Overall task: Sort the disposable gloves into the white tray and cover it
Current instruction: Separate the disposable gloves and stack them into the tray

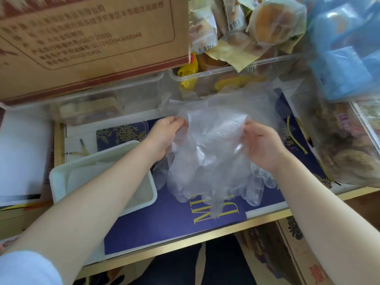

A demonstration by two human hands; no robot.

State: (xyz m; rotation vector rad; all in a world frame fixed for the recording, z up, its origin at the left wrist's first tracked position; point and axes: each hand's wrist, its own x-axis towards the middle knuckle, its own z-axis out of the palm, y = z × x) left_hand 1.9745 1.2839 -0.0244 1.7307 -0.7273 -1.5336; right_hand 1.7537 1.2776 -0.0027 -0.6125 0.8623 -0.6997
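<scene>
Right now your left hand [167, 130] and right hand [261, 145] are apart, each pinching an upper edge of the bunch of clear disposable gloves [211, 153], whose fingers hang down toward you. Your target, the white tray [59, 179], sits on the table under your left forearm, so the left hand is nearer
</scene>
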